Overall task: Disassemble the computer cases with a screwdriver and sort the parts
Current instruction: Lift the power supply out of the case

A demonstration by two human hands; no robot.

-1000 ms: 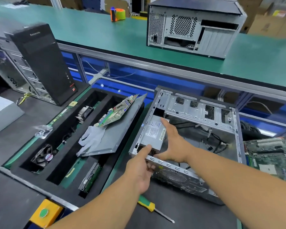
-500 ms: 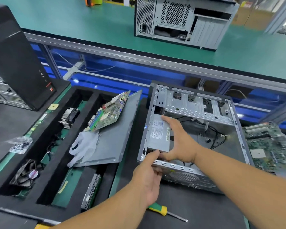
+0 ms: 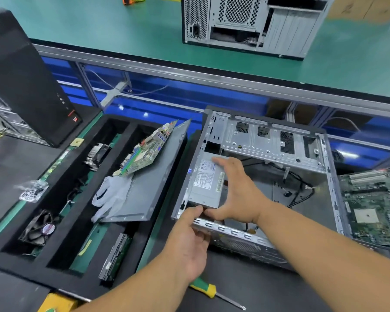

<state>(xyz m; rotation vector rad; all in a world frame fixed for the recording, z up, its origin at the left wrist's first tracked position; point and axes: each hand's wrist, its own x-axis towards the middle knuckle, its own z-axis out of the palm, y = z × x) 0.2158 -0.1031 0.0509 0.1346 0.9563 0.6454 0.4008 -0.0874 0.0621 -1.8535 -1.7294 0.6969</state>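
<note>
Grey sheet metal forms the open computer case, lying on its side on the dark desk. Inside its near-left corner sits the silver power supply. The right hand spans the power supply's top, fingers at its far edge and thumb curled round its near edge, gripping it. The left hand pinches the case's near rim just below, thumb on top. A green-and-yellow screwdriver lies on the desk in front of the case. Left of the case, a black compartment tray holds a grey side panel, a circuit board, a white glove and a fan. Right of the case lies a motherboard.
</note>
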